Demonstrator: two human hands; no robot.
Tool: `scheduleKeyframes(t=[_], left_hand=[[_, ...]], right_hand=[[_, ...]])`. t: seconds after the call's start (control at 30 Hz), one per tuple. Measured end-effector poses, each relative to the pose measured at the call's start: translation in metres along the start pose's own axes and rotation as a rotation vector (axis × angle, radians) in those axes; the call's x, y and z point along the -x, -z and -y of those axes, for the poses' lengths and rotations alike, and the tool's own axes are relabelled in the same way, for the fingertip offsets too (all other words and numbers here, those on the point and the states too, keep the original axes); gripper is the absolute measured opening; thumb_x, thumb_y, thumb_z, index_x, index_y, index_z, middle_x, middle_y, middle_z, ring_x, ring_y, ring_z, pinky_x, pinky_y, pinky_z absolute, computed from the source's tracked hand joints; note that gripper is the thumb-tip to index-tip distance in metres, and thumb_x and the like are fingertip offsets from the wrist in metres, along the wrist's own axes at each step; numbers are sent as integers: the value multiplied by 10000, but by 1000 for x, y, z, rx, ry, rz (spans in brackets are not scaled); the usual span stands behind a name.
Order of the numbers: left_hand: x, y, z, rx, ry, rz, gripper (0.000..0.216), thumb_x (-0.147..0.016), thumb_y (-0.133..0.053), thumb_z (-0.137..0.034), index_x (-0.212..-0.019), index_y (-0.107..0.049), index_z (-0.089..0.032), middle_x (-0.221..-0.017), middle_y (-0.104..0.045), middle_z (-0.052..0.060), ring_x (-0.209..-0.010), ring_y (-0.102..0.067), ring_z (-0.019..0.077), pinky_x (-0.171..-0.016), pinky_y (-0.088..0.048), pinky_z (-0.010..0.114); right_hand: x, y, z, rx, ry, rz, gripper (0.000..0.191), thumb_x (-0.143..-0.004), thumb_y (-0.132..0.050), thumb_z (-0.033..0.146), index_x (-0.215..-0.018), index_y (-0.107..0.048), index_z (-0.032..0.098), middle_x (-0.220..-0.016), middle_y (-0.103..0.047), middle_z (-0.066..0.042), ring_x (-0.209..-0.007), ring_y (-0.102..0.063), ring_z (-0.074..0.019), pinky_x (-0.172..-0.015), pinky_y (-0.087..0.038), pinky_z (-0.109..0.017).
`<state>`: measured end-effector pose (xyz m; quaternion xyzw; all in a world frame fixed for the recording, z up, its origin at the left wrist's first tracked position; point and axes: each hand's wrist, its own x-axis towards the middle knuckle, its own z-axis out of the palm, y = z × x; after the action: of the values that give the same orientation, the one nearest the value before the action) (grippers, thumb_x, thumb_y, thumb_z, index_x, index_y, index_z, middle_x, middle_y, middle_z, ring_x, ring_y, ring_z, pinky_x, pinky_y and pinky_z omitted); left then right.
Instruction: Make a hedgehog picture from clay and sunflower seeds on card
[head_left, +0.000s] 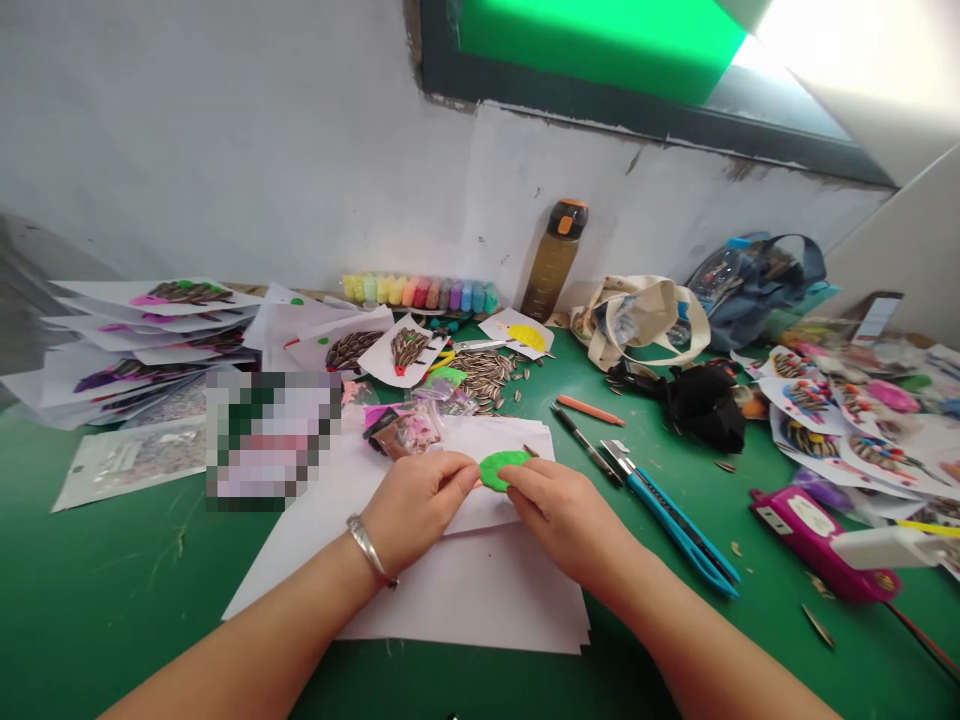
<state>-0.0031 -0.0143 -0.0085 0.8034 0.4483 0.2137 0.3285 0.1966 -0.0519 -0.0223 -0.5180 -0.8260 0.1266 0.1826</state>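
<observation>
1. Left hand: thumb and forefinger pressed together at the left edge of a green clay disc; anything between them is hidden.
2. Right hand: fingers bent over the disc's right edge; cannot tell whether it pinches.
3. Below: white paper sheets.
4. Rightward: black pen, blue utility knife.
5. Beyond: striped sunflower seeds.

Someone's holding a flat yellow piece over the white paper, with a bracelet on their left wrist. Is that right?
Not yellow: the head view shows the flat piece is green. It is held over the white paper, and the bracelet is on the left wrist.
</observation>
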Motion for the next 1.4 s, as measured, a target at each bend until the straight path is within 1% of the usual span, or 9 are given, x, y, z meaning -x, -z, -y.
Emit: scheduleKeyframes(t=[0.1, 0.3, 0.47, 0.57, 0.73, 0.83, 1.03, 1.2, 1.4], left_hand=[[0, 0, 0, -4, 2, 2, 314, -924, -415, -337, -777, -669, -224, -759, -683, -17, -713, -599, 151, -644, -410, 241], [-1, 0, -1, -14, 9, -1, 302, -917, -427, -332, -789, -677, -219, -767, -686, -14, -722, -600, 153, -651, -407, 243], [-1, 0, -1, -16, -2, -13, 317, -918, -426, -343, -785, -688, -223, -757, -692, -12, -705, -601, 155, -639, -414, 246], [-1, -1, 1, -9, -10, -22, 302, -916, -439, -340, -809, -696, -225, -786, -704, -11, -718, -609, 156, -646, -419, 245], [-1, -3, 3, -10, -6, -9, 300, -926, -433, -323, -810, -688, -214, -805, -705, -13, -747, -611, 152, -666, -411, 245], [-2, -3, 3, -22, 2, -1, 308, -930, -429, -320, -789, -679, -207, -775, -693, -18, -721, -601, 146, -647, -397, 246], [0, -3, 3, -27, -8, -2, 308, -933, -428, -309, -796, -684, -206, -788, -699, -10, -729, -604, 147, -656, -403, 246], [0, -3, 3, -19, -11, 3, 302, -933, -434, -304, -790, -679, -202, -767, -692, -14, -712, -598, 141, -652, -403, 245], [-1, -2, 2, -39, -12, 9, 297, -939, -436, -301, -812, -685, -202, -793, -696, -11, -735, -605, 141, -662, -410, 248]], right_hand=[[0, 4, 0, -16, 8, -25, 279, -949, -392, 160, -898, -664, 203, -850, -624, -56, -789, -570, -168, -677, -418, -263], [0, 7, -2, 66, -62, -6, 256, -945, -476, 287, -767, -634, 193, -732, -576, -35, -713, -538, -168, -635, -385, -273], [1, 1, -2, 78, -17, 32, 171, -910, -455, 159, -896, -622, 194, -832, -613, -54, -796, -550, -193, -678, -394, -288], [2, -3, 0, 89, -21, 21, 160, -872, -462, 116, -912, -602, 182, -820, -608, -56, -778, -543, -197, -672, -394, -294], [-1, -9, 0, 70, 21, -10, 174, -895, -448, 136, -819, -599, 178, -784, -594, -51, -768, -532, -190, -680, -396, -290], [-3, -12, 0, 61, 48, -19, 196, -902, -441, 121, -850, -623, 170, -798, -599, -52, -775, -533, -185, -683, -396, -283], [0, -7, 5, 159, 102, 64, 198, -902, -477, 141, -801, -645, 169, -826, -627, -60, -796, -533, -191, -716, -365, -309], [5, -3, 5, 255, 85, 69, 212, -902, -458, 102, -1004, -619, 195, -809, -657, -27, -784, -530, -189, -659, -280, -320], [7, 3, 5, 210, 68, 105, 206, -918, -447, 124, -906, -640, 194, -832, -665, -29, -778, -531, -175, -658, -273, -315]])
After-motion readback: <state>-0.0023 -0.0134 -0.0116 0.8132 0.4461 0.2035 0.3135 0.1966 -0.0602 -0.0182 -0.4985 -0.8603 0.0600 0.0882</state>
